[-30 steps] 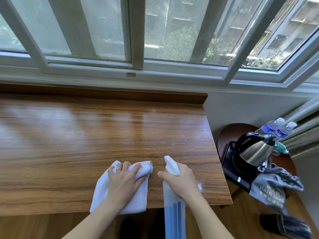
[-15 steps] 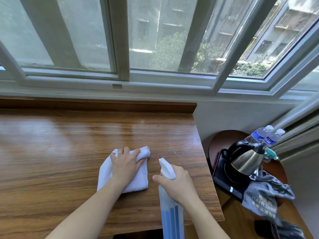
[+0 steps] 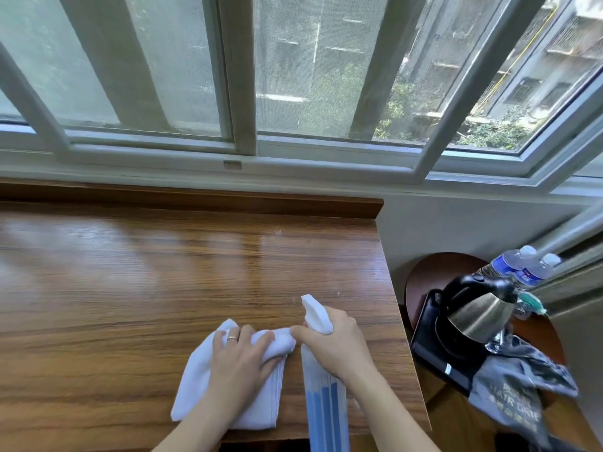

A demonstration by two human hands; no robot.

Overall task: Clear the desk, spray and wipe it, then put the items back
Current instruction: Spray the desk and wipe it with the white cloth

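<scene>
A wooden desk (image 3: 137,282) runs under the window. A folded white cloth (image 3: 195,386) lies on it near the front edge. My left hand (image 3: 243,360) presses down on the cloth, its fingers spread and bent over the bunched far edge, a ring on one finger. My right hand (image 3: 336,347) grips the neck of a spray bottle (image 3: 326,412) with a white nozzle and a blue-striped clear body. The nozzle points away from me over the desk. My index finger reaches forward beside the cloth's right end.
To the right of the desk stands a round dark side table (image 3: 434,272). It carries a steel kettle (image 3: 473,314) on a black tray (image 3: 434,353), two water bottles (image 3: 512,265) and a grey hair-dryer bag (image 3: 515,393). A raised wooden ledge (image 3: 195,199) borders the desk's back.
My left hand slid the cloth away from me, then back toward the front edge and to the right. It now lies next to the spray bottle, which stayed in my right hand.
</scene>
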